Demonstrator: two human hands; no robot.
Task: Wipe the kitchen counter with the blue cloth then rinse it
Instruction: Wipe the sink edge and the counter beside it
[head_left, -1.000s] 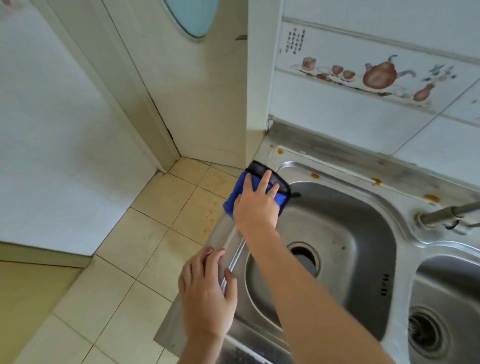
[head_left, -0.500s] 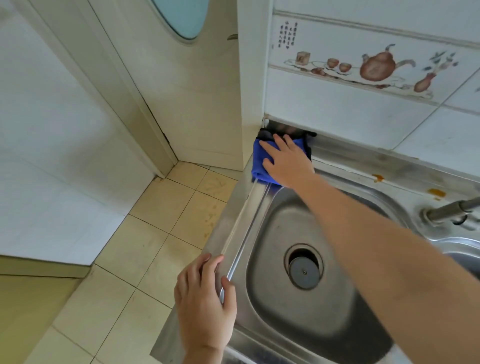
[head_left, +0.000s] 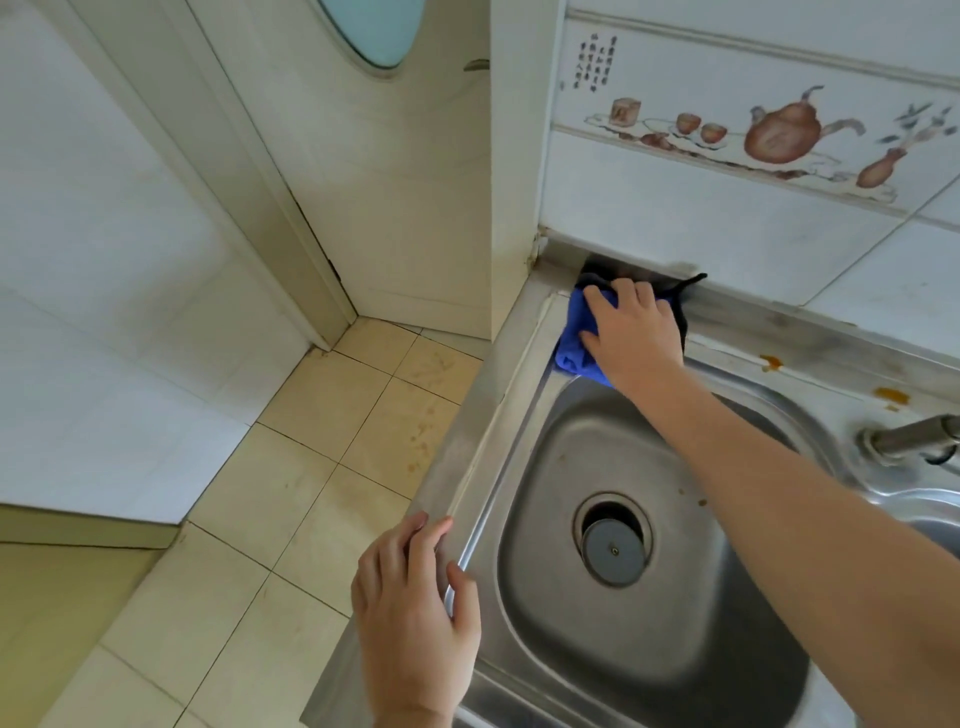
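**Blue cloth pressed into the back corner of the steel desk**

At the far left a pale door (head_left: 395, 218) with an oval glass pane stands above the beige tiled floor (head_left: 291, 467). Next comes my left hand (head_left: 415, 618), resting on the near left edge of the stainless desk (head_left: 467, 436): its fingers lie over the raised rim and the thumb points toward the basin, so this grip is released, grasping nothing. Just right of it is the left sink basin (head_left: 649, 649), with a round drain plug (head_left: 613, 551) sitting in its drain.

Across the basin my right arm reaches to the back left corner, where my right hand (head_left: 631, 332) lies flat, fingers spread and straight, pressing the blue cloth (head_left: 574, 345) onto the desk. The cloth sits at the corner where the wall tiles (head_left: 701, 234) meet the steel, its dark edge touching the wall. This grip is also released, pushing rather than clenching.

Farther right, orange stains (head_left: 891, 397) dot the back ledge, and the faucet base (head_left: 904, 439) stands near the right edge.
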